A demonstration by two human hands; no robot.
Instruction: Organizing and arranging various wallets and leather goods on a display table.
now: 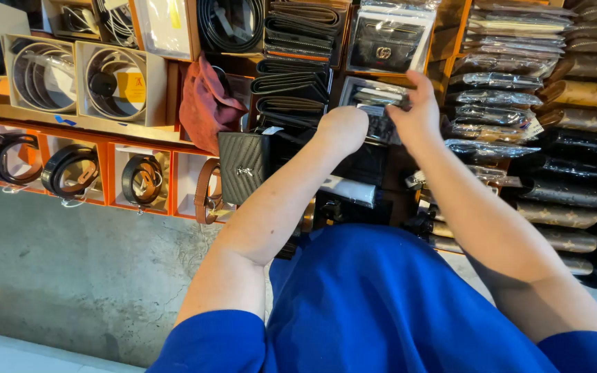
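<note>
Head view, display shelf of leather goods, seen from above the person's blue-sleeved arms.

Left hand (342, 129): closed into a loose fist, knuckles toward the camera, resting against the stock in the middle of the shelf; what the fingers enclose cannot be told, as the back of the hand hides them.

Right hand (416, 110): fingers curled over a flat black wallet in a clear plastic sleeve (374, 110), thumb side hidden; the sleeve sits between the two hands, at the middle of the shelf, just below another bagged black card holder (386, 43).

Adjacent stock: a black quilted leather purse with a metal emblem (244, 164) just left of the left forearm; a stack of black folded wallets (291, 79) above it; a crumpled dark red cloth pouch (205, 103) beside that stack.

Left end of shelf: coiled black belts in orange-edged open boxes (70, 171), with coiled belts in pale card boxes (77, 79) above them.

Right end of shelf: rows of long brown patterned wallets in plastic wrap (575, 110).

Below the shelf's front edge: a grey concrete wall face (70, 269).
</note>
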